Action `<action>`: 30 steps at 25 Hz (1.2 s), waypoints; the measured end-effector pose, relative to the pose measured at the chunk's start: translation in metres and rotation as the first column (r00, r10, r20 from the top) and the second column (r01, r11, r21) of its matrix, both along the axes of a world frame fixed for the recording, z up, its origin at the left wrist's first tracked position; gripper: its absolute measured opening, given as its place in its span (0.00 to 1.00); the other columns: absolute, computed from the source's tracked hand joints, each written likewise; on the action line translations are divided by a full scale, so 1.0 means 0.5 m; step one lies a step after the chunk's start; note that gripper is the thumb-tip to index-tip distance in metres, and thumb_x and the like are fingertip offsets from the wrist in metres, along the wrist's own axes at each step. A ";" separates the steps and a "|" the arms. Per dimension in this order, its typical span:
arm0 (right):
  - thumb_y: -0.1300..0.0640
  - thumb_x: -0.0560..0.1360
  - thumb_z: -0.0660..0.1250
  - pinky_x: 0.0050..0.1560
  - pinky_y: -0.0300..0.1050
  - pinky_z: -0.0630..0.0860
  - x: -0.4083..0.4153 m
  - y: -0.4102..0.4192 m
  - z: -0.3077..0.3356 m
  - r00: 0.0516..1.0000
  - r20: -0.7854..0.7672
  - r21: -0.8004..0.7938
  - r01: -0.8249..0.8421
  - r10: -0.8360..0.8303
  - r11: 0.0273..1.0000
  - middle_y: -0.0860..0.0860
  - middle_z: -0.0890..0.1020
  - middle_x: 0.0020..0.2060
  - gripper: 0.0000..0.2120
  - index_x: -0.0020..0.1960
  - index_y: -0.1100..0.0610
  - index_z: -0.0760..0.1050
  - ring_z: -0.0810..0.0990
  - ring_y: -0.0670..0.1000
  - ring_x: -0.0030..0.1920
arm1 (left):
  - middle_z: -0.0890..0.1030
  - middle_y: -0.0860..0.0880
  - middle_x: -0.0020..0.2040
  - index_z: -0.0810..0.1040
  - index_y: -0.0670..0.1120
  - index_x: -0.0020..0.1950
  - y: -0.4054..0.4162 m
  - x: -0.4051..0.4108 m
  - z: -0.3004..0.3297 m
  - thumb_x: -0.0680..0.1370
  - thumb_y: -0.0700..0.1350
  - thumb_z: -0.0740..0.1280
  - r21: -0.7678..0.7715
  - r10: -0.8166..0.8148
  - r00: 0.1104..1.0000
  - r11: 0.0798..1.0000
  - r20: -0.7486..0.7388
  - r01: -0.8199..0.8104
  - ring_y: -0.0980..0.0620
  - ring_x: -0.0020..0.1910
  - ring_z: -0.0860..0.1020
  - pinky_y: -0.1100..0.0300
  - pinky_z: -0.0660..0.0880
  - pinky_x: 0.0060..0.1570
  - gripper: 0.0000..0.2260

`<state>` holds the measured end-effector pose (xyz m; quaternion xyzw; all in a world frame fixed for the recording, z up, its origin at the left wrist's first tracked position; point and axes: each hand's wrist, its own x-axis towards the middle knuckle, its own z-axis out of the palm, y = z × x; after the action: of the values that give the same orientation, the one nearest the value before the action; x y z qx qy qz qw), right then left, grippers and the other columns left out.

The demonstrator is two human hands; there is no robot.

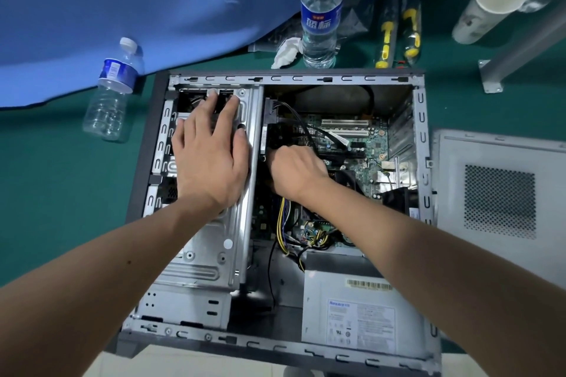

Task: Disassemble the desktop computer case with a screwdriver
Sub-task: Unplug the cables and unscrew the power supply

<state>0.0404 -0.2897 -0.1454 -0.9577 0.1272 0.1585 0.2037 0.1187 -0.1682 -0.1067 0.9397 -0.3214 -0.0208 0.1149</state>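
**Hands deep in the open case, no screwdriver in either**

The desktop computer case [147, 144] lies on its side on the green table [46, 193], its side panel [502, 193] already off and lying just to the right. The left hand [211, 159] rests flat on the silver drive cage [214, 254] at the left of the case, fingers spread and straight, holding nothing. The right hand [294, 171] reaches down beside the cage wall, fingers curled out of sight among black cables [306, 128]; I cannot tell whether it grips a connector, a cable or nothing.

What could go wrong, as I judge it: a pull on a cable rather than its plug could strain the socket on the motherboard [361, 138]. If the left hand's weight shifts, the cage could slide or pinch the wiring beside it. Bare sheet-metal edges sit close to both wrists.

The yellow-and-black screwdrivers [398, 30] lie at the far side of the table, beyond the case, well apart from both hands. Near them stand a water bottle [321, 9], a crumpled tissue [286, 52] and a paper cup [487, 6]. A second bottle [113, 89] lies at the far left by the blue cloth [122, 9]. The power supply [361, 312] fills the near right corner, with its yellow wire bundle [283, 223] crossing under the right forearm and crowding the reach.
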 end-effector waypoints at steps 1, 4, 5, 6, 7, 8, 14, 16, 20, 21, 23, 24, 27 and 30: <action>0.65 0.70 0.62 0.36 0.45 0.69 0.000 0.001 -0.002 0.999 -0.009 0.009 0.031 -0.031 0.999 0.49 0.67 0.28 0.07 0.38 0.55 0.71 0.78 0.59 0.40 | 0.61 0.47 0.78 0.62 0.54 0.77 0.000 -0.001 0.000 0.82 0.54 0.51 -0.001 0.000 1.000 1.000 -0.001 0.000 0.47 0.75 0.59 0.44 0.54 0.74 0.23; 0.67 0.70 0.62 0.34 0.45 0.68 -0.002 0.010 -0.005 0.994 -0.009 0.045 0.108 -0.108 0.993 0.52 0.73 0.30 0.09 0.37 0.54 0.71 0.79 0.60 0.43 | 0.61 0.47 0.77 0.63 0.54 0.77 0.003 -0.001 0.000 0.82 0.54 0.50 -0.006 0.003 1.000 1.000 0.004 -0.003 0.47 0.75 0.59 0.44 0.54 0.74 0.23; 0.67 0.69 0.62 0.34 0.45 0.68 -0.003 0.010 -0.006 0.992 -0.006 0.058 0.128 -0.128 0.990 0.53 0.75 0.32 0.09 0.38 0.54 0.73 0.79 0.61 0.43 | 0.61 0.46 0.77 0.63 0.54 0.77 0.003 -0.001 0.000 0.82 0.54 0.50 -0.007 0.003 1.000 1.000 0.004 -0.003 0.47 0.75 0.60 0.44 0.54 0.74 0.23; 0.68 0.69 0.62 0.33 0.45 0.68 -0.004 0.009 -0.007 0.991 0.000 0.062 0.136 -0.137 0.989 0.53 0.76 0.33 0.09 0.38 0.55 0.74 0.78 0.61 0.42 | 0.61 0.47 0.77 0.62 0.54 0.77 0.002 -0.001 -0.001 0.82 0.54 0.50 -0.007 0.002 1.000 1.000 0.005 -0.002 0.47 0.75 0.59 0.44 0.54 0.74 0.24; 0.68 0.69 0.62 0.33 0.45 0.69 -0.004 0.007 -0.008 0.991 0.008 0.058 0.131 -0.131 0.990 0.53 0.75 0.32 0.09 0.36 0.56 0.73 0.76 0.61 0.40 | 0.61 0.47 0.77 0.62 0.54 0.77 0.002 -0.001 -0.001 0.82 0.54 0.50 -0.006 0.001 1.000 1.000 0.006 -0.001 0.47 0.75 0.59 0.44 0.54 0.74 0.24; 0.69 0.69 0.61 0.33 0.46 0.69 -0.004 0.004 -0.009 0.993 0.012 0.053 0.119 -0.120 0.991 0.52 0.72 0.29 0.10 0.33 0.56 0.68 0.74 0.60 0.38 | 0.61 0.47 0.77 0.62 0.54 0.77 0.001 0.000 -0.002 0.82 0.54 0.50 -0.004 -0.001 1.000 1.000 0.008 0.001 0.47 0.75 0.59 0.44 0.54 0.74 0.23; 0.70 0.69 0.60 0.31 0.45 0.67 -0.008 0.000 -0.007 0.994 0.051 0.051 0.098 -0.101 0.994 0.50 0.65 0.26 0.16 0.30 0.54 0.60 0.69 0.58 0.35 | 0.61 0.47 0.77 0.62 0.54 0.77 0.003 0.001 -0.006 0.82 0.54 0.50 0.008 -0.005 1.000 1.000 0.024 0.005 0.47 0.75 0.59 0.44 0.54 0.73 0.23; 0.70 0.68 0.60 0.29 0.44 0.66 -0.008 0.002 -0.008 0.992 0.057 0.047 0.109 -0.112 0.993 0.50 0.66 0.26 0.15 0.30 0.54 0.61 0.70 0.58 0.34 | 0.61 0.47 0.77 0.62 0.54 0.77 0.003 0.002 -0.007 0.82 0.54 0.49 0.010 -0.004 1.000 1.000 0.027 0.004 0.47 0.75 0.59 0.44 0.54 0.73 0.23; 0.72 0.67 0.60 0.26 0.43 0.65 -0.010 0.003 -0.011 0.994 0.051 0.036 0.093 -0.094 0.995 0.52 0.67 0.27 0.16 0.29 0.56 0.61 0.70 0.57 0.34 | 0.61 0.47 0.77 0.61 0.54 0.77 0.003 0.001 -0.006 0.82 0.54 0.49 0.009 -0.005 1.000 1.000 0.023 0.005 0.47 0.75 0.59 0.44 0.54 0.74 0.24; 0.71 0.67 0.60 0.26 0.43 0.64 -0.010 0.003 -0.011 0.996 0.054 0.022 0.074 -0.075 0.997 0.52 0.67 0.26 0.15 0.29 0.56 0.61 0.70 0.57 0.33 | 0.61 0.47 0.77 0.61 0.54 0.78 0.003 0.001 -0.007 0.82 0.54 0.49 0.011 -0.006 1.000 1.000 0.023 0.006 0.47 0.75 0.59 0.44 0.54 0.74 0.24; 0.71 0.67 0.60 0.26 0.43 0.65 -0.007 0.002 -0.012 0.998 0.064 -0.021 0.014 -0.013 1.000 0.52 0.67 0.26 0.15 0.29 0.57 0.61 0.69 0.57 0.31 | 0.60 0.47 0.78 0.61 0.54 0.78 0.002 0.003 -0.007 0.82 0.54 0.49 0.009 -0.009 1.000 1.000 0.019 0.009 0.47 0.75 0.59 0.44 0.53 0.74 0.24; 0.71 0.68 0.60 0.27 0.44 0.67 -0.007 0.002 -0.012 0.998 0.066 -0.040 -0.015 0.018 0.999 0.52 0.66 0.25 0.15 0.28 0.57 0.60 0.68 0.57 0.31 | 0.60 0.47 0.78 0.61 0.54 0.78 0.003 0.003 -0.008 0.82 0.54 0.49 0.008 -0.009 1.000 1.000 0.018 0.009 0.47 0.75 0.58 0.44 0.53 0.74 0.24; 0.69 0.69 0.62 0.30 0.46 0.69 -0.005 0.004 -0.009 0.998 0.054 -0.067 -0.039 0.043 0.997 0.51 0.65 0.25 0.16 0.28 0.57 0.60 0.69 0.58 0.31 | 0.60 0.47 0.78 0.61 0.54 0.78 0.003 0.003 -0.008 0.82 0.54 0.50 0.009 -0.008 1.000 1.000 0.015 0.007 0.47 0.75 0.58 0.44 0.53 0.74 0.23; 0.66 0.70 0.63 0.33 0.44 0.67 -0.002 0.008 -0.008 1.000 0.027 -0.070 0.010 -0.008 0.997 0.51 0.71 0.28 0.12 0.31 0.57 0.64 0.71 0.58 0.33 | 0.60 0.47 0.78 0.61 0.54 0.78 0.002 0.003 -0.008 0.82 0.54 0.50 0.007 -0.005 1.000 1.000 0.016 0.005 0.47 0.75 0.58 0.44 0.53 0.74 0.23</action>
<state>0.0394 -0.2857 -0.1495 -0.9657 0.1343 0.1400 0.1723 0.1203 -0.1670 -0.1106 0.9394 -0.3248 -0.0144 0.1091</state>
